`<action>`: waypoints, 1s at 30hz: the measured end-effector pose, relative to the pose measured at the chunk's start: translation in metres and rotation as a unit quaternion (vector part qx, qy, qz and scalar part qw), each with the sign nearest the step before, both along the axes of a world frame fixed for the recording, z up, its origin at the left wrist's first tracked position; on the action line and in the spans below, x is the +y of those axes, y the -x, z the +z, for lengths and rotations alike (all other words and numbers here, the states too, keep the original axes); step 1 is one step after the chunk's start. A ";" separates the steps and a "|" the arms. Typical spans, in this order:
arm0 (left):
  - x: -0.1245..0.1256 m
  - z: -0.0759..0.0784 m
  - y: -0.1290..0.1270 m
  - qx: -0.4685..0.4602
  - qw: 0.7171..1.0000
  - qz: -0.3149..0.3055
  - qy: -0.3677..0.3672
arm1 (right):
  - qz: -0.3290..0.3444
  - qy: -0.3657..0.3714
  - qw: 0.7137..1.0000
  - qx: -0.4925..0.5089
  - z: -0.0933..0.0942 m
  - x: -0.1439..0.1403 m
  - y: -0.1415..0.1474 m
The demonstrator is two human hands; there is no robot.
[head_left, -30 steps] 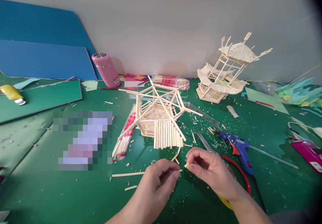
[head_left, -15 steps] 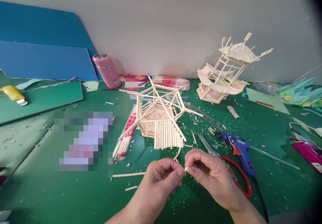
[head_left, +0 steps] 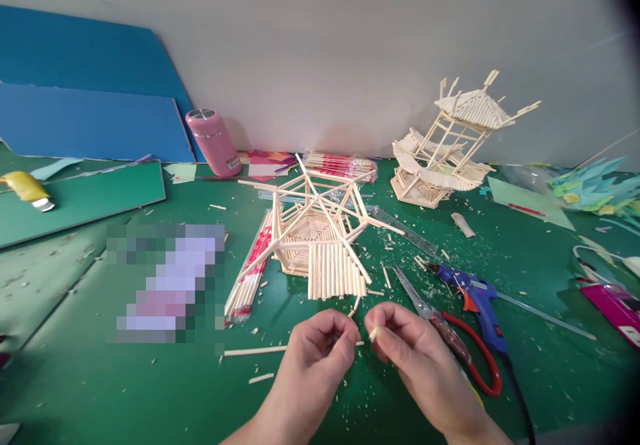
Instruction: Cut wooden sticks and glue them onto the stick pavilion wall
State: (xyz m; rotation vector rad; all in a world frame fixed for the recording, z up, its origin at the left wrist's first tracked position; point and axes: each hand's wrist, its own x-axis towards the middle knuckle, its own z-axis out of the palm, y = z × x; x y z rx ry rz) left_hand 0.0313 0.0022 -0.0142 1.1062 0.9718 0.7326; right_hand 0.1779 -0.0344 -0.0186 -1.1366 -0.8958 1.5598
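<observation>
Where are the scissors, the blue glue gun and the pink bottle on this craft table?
scissors (head_left: pixel 487 365): head view, on the red handle loop.
blue glue gun (head_left: pixel 475 295): head view, on the blue body near the orange trigger.
pink bottle (head_left: pixel 214 144): head view, on the middle of its pink side.

Pink bottle (head_left: pixel 213 142), blue glue gun (head_left: pixel 475 298), red-handled scissors (head_left: pixel 450 338), finished stick pavilion (head_left: pixel 450 145).
</observation>
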 end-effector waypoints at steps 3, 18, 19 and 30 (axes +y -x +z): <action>-0.004 -0.005 0.001 0.039 0.987 0.022 -0.155 | -0.035 0.072 0.981 0.174 -0.006 -0.003 0.011; -0.006 -0.013 0.001 0.029 0.967 0.015 -0.253 | -0.089 0.205 0.923 0.313 -0.027 -0.014 0.037; -0.005 -0.013 0.001 0.023 0.971 0.012 -0.238 | -0.092 0.199 0.928 0.301 -0.026 -0.015 0.036; -0.003 -0.016 -0.003 -0.094 0.982 -0.059 0.153 | -0.062 -0.071 0.966 -0.240 -0.009 -0.028 -0.008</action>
